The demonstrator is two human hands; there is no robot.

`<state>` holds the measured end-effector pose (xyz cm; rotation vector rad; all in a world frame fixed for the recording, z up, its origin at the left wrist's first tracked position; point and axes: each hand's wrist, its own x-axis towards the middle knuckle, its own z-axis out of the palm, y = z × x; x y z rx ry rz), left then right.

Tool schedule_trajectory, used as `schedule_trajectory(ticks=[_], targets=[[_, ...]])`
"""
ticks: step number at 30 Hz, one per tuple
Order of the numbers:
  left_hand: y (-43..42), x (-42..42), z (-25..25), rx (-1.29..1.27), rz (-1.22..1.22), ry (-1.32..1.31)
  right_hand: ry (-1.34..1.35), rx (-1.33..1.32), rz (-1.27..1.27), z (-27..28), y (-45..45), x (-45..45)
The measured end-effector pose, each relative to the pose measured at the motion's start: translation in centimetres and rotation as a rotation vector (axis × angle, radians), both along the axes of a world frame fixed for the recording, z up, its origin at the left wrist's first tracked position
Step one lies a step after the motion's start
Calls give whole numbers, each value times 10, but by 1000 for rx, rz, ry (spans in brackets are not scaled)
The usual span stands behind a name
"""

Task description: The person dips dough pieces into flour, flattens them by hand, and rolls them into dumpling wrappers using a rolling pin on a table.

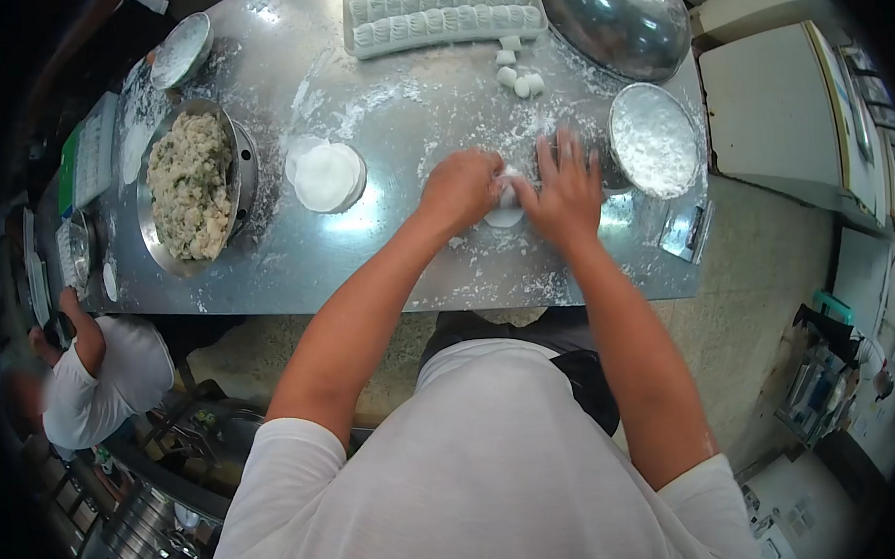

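Observation:
Between my two hands a small white dough round (505,217) lies on the floured metal table (407,271). My left hand (462,191) is closed, its fingers curled in at the edge of the dough. My right hand (567,189) rests with fingers stretched and spread, palm down on the tabletop, slightly blurred. Whatever is under that palm is hidden. To the left sits a stack of flat dough wrappers (328,178). Several small dough pieces (521,81) lie beyond my hands. A bowl of flour (653,141) stands right of my right hand.
A tray of pleated dumplings (446,25) and an upturned metal bowl (618,22) are at the far side. At left stand a bowl of filling (189,191) and a smaller floured bowl (182,51). A metal scraper (685,231) lies near the right edge. Another person (112,374) works at left.

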<state>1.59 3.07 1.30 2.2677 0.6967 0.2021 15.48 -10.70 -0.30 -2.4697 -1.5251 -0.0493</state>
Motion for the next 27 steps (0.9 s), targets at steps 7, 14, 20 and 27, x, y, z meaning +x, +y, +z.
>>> schedule_trajectory(ticks=[7, 14, 20, 27], targets=[[-17, -35, 17, -446, 80, 175, 95, -67, 49, -4, -75, -32], [-13, -11, 3, -95, 57, -49, 59, 33, -114, -6, 53, -4], [-17, -27, 10, -321, 76, 95, 61, -36, 60, -6, -71, -34], [-20, -28, 9, -260, 131, -19, 2, -37, -31, -3, 40, -7]])
